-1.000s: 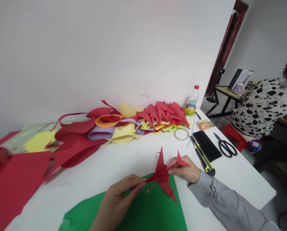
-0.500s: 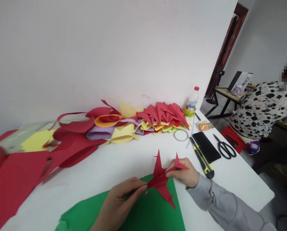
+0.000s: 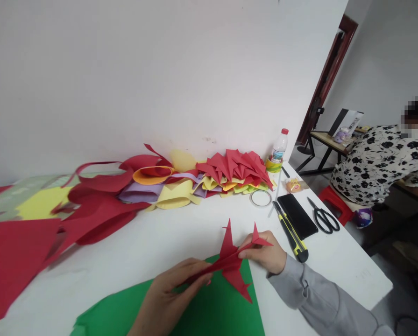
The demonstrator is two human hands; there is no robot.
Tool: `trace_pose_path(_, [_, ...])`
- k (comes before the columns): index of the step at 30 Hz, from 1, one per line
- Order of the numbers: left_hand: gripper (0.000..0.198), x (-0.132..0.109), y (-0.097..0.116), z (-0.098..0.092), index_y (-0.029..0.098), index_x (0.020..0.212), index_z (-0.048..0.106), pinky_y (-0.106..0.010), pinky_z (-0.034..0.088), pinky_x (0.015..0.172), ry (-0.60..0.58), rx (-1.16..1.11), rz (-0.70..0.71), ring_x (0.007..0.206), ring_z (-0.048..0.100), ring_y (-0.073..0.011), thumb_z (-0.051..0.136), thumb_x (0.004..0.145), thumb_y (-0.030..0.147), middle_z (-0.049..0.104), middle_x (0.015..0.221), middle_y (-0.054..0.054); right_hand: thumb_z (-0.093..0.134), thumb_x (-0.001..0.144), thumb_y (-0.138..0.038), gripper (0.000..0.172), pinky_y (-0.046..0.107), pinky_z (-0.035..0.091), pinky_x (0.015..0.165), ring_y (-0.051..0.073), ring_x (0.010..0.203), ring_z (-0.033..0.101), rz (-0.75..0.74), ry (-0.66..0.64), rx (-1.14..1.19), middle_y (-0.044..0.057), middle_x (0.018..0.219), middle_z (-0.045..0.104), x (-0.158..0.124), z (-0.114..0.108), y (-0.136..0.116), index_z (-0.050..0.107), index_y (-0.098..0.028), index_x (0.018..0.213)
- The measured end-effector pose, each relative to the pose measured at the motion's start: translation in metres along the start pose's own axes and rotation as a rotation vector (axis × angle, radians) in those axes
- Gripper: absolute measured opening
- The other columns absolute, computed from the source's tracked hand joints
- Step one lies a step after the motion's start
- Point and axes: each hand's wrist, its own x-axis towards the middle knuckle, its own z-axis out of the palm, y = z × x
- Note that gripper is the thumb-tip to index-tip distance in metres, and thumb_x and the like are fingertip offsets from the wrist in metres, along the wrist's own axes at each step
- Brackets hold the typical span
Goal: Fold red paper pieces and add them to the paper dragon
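Observation:
A red paper airplane [image 3: 234, 268], with folded wings and a small tail, is held between both hands above a green sheet [image 3: 216, 308]. My left hand [image 3: 175, 289] pinches its front end between thumb and fingers. Near the tail, my right hand [image 3: 265, 252] grips the body with closed fingers. The wings spread out on either side of the body, with small points at their tips. Part of the front end is hidden by my left fingers.
Against the wall lie folded red paper planes [image 3: 235, 165] and several curled coloured papers [image 3: 175, 193]. To the right are a utility knife [image 3: 293, 233], a black flat case [image 3: 297, 216], scissors [image 3: 324, 218], a tape roll [image 3: 260, 198], and a bottle [image 3: 279, 147]. A person [image 3: 373, 163] sits beyond the table.
My left fingers have shifted along the front end of the paper airplane, and more of it shows between them. The view has turned slightly. Both hands still hold the airplane.

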Motion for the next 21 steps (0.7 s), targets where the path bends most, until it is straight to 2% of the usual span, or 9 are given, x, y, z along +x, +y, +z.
trace_pose_path(4, [0.023,-0.001,0.003,-0.001,0.025,0.064,0.071,-0.019,0.051,0.057,0.008,0.024,0.016,0.058,0.065,-0.016,0.062,0.078,0.041,0.07,0.061,0.001,0.085,0.06,-0.032,0.022,0.027,0.05,0.061,0.015,0.059,0.063,0.018,-0.027,0.028,0.002,0.065,0.071,-0.001,0.002,0.001,0.076,-0.018,0.073])
trace_pose_path(7, [0.026,-0.002,0.004,-0.002,0.024,0.062,0.069,-0.02,0.05,0.056,0.02,0.03,0.01,0.057,0.063,-0.016,0.06,0.078,0.043,0.068,0.06,0.0,0.084,0.062,-0.031,0.019,0.027,0.05,0.063,0.015,0.063,0.063,-0.035,-0.036,0.023,0.003,0.068,0.071,-0.002,0.004,-0.001,0.077,-0.018,0.073])
trace_pose_path(12, [0.026,-0.002,0.004,-0.004,0.024,0.06,0.069,-0.02,0.049,0.056,0.069,-0.005,-0.048,0.055,0.061,-0.0155,0.063,0.075,0.045,0.067,0.059,0.001,0.083,0.065,-0.032,0.015,0.028,0.05,0.065,0.016,0.066,0.062,-0.155,0.031,-0.002,0.003,0.069,0.07,-0.001,0.001,-0.01,0.077,-0.019,0.069])
trace_pose_path(15, [0.027,-0.002,0.004,-0.006,0.025,0.059,0.068,-0.021,0.048,0.053,0.098,-0.007,-0.106,0.053,0.058,-0.0155,0.063,0.074,0.047,0.065,0.055,0.002,0.083,0.063,-0.033,0.015,0.029,0.05,0.066,0.016,0.065,0.062,-0.16,0.066,0.008,0.003,0.067,0.069,0.002,-0.004,-0.013,0.076,-0.02,0.067])
trace_pose_path(21, [0.026,-0.002,0.004,-0.009,0.025,0.058,0.069,-0.022,0.048,0.053,0.124,-0.045,-0.136,0.053,0.057,-0.0155,0.065,0.07,0.047,0.065,0.055,0.002,0.085,0.06,-0.029,0.013,0.029,0.049,0.066,0.016,0.065,0.062,-0.162,0.042,0.013,0.003,0.068,0.069,0.006,-0.012,-0.014,0.077,-0.022,0.068])
